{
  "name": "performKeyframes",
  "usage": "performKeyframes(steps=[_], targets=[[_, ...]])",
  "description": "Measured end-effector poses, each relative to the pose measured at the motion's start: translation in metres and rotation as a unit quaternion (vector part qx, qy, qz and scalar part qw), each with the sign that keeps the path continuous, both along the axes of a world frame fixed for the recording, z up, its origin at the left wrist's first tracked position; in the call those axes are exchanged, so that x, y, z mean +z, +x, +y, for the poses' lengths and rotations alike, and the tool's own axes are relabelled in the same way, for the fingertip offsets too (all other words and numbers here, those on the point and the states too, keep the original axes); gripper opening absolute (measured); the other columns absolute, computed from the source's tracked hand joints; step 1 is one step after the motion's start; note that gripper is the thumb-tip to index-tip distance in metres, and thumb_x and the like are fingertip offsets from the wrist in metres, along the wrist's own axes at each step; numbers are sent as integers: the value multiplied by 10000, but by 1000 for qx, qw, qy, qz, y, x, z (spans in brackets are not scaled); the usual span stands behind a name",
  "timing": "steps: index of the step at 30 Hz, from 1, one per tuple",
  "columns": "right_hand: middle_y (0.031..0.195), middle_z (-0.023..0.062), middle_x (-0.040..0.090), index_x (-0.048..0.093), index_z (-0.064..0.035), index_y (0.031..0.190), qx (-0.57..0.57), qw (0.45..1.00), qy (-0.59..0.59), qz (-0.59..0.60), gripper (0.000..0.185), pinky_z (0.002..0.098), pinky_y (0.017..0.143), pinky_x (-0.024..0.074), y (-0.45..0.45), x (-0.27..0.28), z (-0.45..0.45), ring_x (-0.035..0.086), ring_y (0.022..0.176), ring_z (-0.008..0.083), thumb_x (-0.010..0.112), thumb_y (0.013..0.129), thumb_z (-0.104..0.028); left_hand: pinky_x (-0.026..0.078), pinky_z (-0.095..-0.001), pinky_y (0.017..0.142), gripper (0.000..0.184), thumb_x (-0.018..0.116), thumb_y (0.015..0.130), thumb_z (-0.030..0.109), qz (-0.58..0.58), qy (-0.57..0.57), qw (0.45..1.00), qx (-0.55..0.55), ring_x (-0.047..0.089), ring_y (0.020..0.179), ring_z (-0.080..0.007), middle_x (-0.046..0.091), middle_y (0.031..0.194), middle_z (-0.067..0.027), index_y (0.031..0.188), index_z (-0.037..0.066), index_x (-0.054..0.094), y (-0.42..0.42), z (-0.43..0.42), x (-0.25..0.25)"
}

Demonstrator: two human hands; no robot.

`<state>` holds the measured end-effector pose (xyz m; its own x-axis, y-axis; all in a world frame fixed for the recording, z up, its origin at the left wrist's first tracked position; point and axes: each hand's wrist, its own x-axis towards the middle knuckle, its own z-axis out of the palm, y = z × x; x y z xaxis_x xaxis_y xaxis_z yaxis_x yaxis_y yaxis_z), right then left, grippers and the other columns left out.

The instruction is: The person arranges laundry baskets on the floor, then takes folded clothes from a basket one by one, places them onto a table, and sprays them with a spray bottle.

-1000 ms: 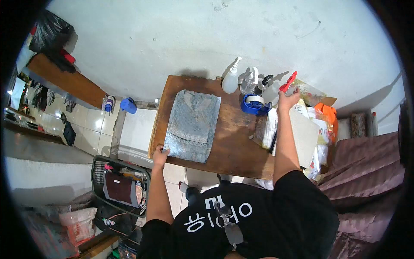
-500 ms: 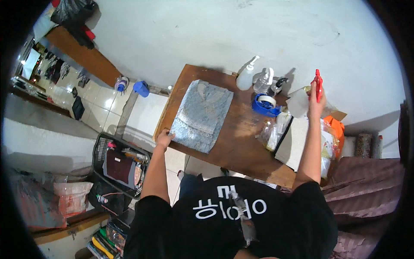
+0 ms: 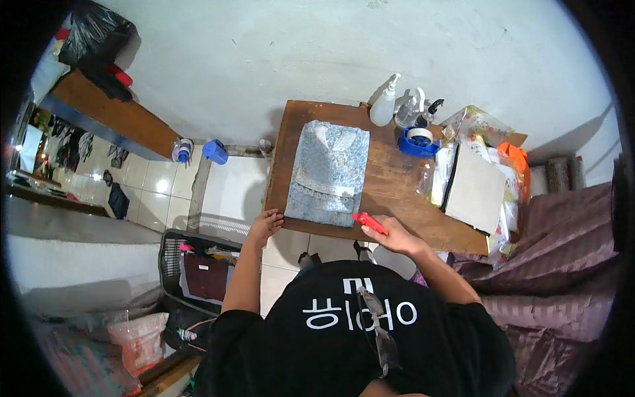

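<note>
A folded light-blue patterned garment lies flat on the wooden table. At the table's front left edge rests my left hand, fingers apart and empty, just off the garment's lower left corner. My right hand is wrapped round the red trigger head of a spray bottle, beside the garment's lower right corner. The translucent body of the bottle hangs below my right hand, in front of the table's edge.
At the table's back stand a white pump bottle, other bottles and a blue tape dispenser. A pale board lies on plastic packs at the right, near an orange bag. A dark basket stands at the lower left.
My right hand has brought the red-topped spray bottle from the table's back right to the front edge by the garment. My left hand stays at the front left edge, its fingers now off the garment.
</note>
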<state>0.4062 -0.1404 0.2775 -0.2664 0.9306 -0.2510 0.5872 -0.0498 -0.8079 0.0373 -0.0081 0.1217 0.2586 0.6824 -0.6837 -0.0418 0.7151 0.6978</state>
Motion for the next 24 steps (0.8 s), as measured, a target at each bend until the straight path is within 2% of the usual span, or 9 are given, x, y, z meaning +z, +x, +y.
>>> performKeyframes(steps=[3, 4, 7, 12, 15, 19, 21, 23, 24], targets=[[781, 233, 561, 566, 7, 985, -187, 981, -45, -5, 414, 409, 679, 421, -22, 6, -10, 557, 753, 346, 500, 898, -392, 474, -297, 798, 304, 518, 903, 152, -36, -7, 999, 30, 569, 876, -152, 580, 999, -53, 1181, 42, 460, -33, 5, 2], [873, 234, 582, 554, -11, 1074, -213, 973, -86, -20, 421, 426, 703, 430, -24, 4, -9, 570, 811, 352, 506, 895, -388, 476, -293, 792, 289, 516, 903, 146, -45, -2, 998, 39, 571, 865, -146, 585, 985, -48, 1169, 45, 465, -46, 7, -2], [935, 216, 588, 533, -33, 1126, -261, 963, 48, -40, 417, 431, 717, 437, -36, -1, -16, 568, 830, 360, 507, 896, -379, 481, -282, 773, 270, 529, 888, 118, -34, -7, 998, 48, 581, 834, -139, 598, 953, -39, 1143, 54, 468, -69, 14, -12], [892, 178, 544, 532, -40, 1057, -300, 946, 123, 11, 316, 412, 746, 406, -54, 7, -41, 495, 836, 342, 525, 883, -304, 474, -284, 781, 316, 544, 874, 118, 4, -4, 1000, -17, 585, 869, -155, 594, 982, -58, 1170, 56, 451, -68, 22, -21], [842, 180, 529, 533, -31, 1013, -280, 949, 132, -66, 286, 420, 729, 399, -64, 16, -59, 487, 809, 352, 528, 879, -284, 472, -293, 786, 287, 524, 879, 122, 2, 15, 999, -49, 582, 867, -154, 589, 983, -58, 1154, 62, 466, -58, 17, -23], [782, 205, 507, 539, -18, 990, -284, 948, 124, -77, 280, 425, 734, 392, -70, 15, -90, 470, 792, 368, 538, 873, -273, 470, -295, 786, 244, 510, 880, 120, 27, 9, 993, -119, 574, 843, -149, 581, 961, -45, 1115, 58, 490, -48, 13, -14], [790, 151, 525, 530, -16, 1084, -332, 931, 148, -26, 337, 378, 741, 408, -66, 13, -108, 499, 767, 302, 550, 873, -278, 470, -295, 786, 222, 514, 877, 113, 20, 15, 989, -147, 571, 834, -146, 583, 946, -39, 1090, 50, 504, -56, 17, -28], [798, 98, 534, 522, -17, 1127, -438, 882, 171, 30, 362, 335, 731, 418, -57, 22, -134, 512, 753, 232, 552, 879, -279, 465, -287, 691, 137, 505, 856, 83, 47, 35, 979, -198, 563, 755, -139, 578, 833, -46, 982, 56, 551, -53, 15, -14], [804, 10, 502, 524, -29, 1140, -521, 838, 121, 106, 342, 261, 670, 408, -53, 29, -149, 475, 725, 119, 544, 892, -264, 463, -278, 732, 152, 532, 846, 162, 69, 43, 944, -319, 568, 774, -136, 591, 854, -38, 954, 62, 571, -59, 24, -18]])
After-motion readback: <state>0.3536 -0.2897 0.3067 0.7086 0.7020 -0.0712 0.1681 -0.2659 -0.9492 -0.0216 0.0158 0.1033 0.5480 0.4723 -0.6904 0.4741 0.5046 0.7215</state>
